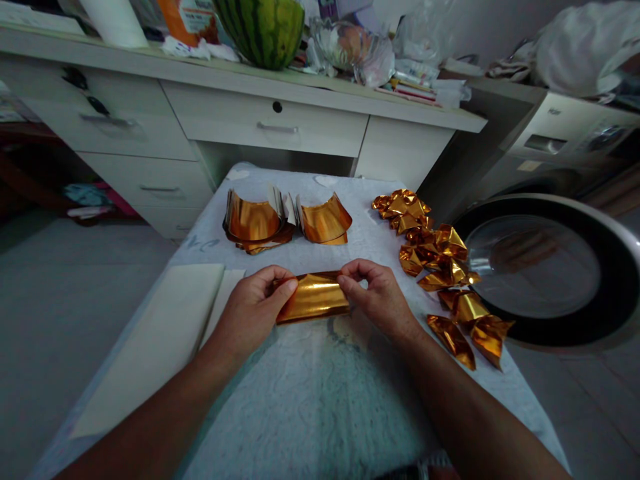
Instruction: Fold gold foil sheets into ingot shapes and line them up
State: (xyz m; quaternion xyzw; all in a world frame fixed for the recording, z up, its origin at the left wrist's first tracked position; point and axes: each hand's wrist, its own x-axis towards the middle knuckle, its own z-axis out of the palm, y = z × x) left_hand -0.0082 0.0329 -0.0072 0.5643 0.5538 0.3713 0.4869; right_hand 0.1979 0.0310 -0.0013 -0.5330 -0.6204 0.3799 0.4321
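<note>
A flat strip of gold foil paper (315, 298) lies across the middle of the cloth-covered table (310, 400), held at both ends. My left hand (260, 300) pinches its left end between thumb and fingers. At its right end, the thumb and fingers of my right hand (373, 293) are closed on the upper corner. Beyond the hands stand two stacks of curved gold sheets, one on the left (255, 220) and one on the right (325, 219). Several folded gold foil pieces (433, 250) form a pile along the table's right side.
Pale paper sheets (155, 333) lie at the table's left. Behind it, a white counter with drawers (320, 127) carries a watermelon (265, 30) and a glass bowl (347, 43). A washing machine's open round door (545, 267) adjoins the table's right edge.
</note>
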